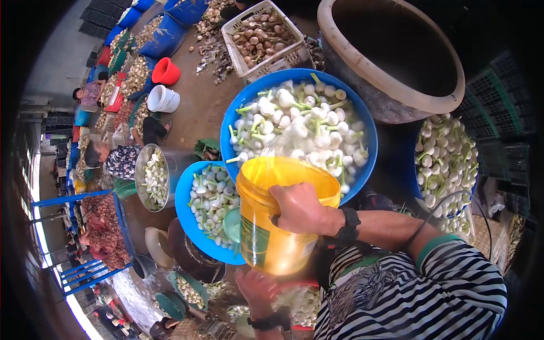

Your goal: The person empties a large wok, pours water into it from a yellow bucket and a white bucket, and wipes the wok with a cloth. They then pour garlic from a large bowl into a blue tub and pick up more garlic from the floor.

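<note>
My right hand (303, 209) is closed on the rim of a yellow bucket (277, 241), with a dark band on the wrist. The bucket tips toward a large blue tub (371, 141) of white garlic bulbs (309, 116) with short green stems. Water streaks down from its mouth onto the bulbs. Beside the bucket's base is my left hand (258, 292), fingers apart; whether it touches the bucket I cannot tell. A smaller blue basin (182, 195) of garlic stands next to the bucket, with a pale green scoop (231, 225) at its edge, partly hidden.
A big tan-rimmed vat (391, 102) and a white crate (249, 68) of unpeeled garlic stand beyond the tub. More garlic fills a blue container (445, 164) on the right and a metal pot (153, 201) on the left. Two people (122, 161) (90, 93) sit farther off among baskets.
</note>
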Action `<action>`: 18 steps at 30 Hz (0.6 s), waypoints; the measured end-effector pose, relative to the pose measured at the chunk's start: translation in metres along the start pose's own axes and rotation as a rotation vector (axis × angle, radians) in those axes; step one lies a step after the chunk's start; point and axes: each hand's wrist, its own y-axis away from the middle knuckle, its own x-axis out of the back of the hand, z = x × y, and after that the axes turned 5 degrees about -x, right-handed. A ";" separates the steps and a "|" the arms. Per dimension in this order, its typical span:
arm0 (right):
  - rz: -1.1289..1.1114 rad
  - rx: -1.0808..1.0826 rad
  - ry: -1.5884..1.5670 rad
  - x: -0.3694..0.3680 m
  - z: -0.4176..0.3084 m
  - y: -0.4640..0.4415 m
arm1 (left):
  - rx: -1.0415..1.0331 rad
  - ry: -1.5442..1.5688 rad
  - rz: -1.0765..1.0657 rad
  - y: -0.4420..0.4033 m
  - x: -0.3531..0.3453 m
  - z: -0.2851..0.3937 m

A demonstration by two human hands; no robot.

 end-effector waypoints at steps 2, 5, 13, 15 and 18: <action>-0.012 -0.027 -0.007 -0.007 -0.002 0.003 | -0.058 -0.013 0.046 -0.006 0.004 0.000; -0.059 -0.073 0.013 -0.008 0.000 0.005 | -0.049 0.011 0.030 -0.012 0.004 0.004; 0.038 -0.079 -0.070 -0.005 0.002 0.011 | -0.138 -0.154 0.029 0.010 -0.022 0.013; 0.046 -0.073 -0.076 -0.008 0.002 0.014 | -0.127 -0.162 -0.005 -0.006 0.001 0.009; 0.058 -0.062 -0.087 -0.011 0.001 0.016 | -0.040 -0.124 -0.063 -0.019 0.023 0.009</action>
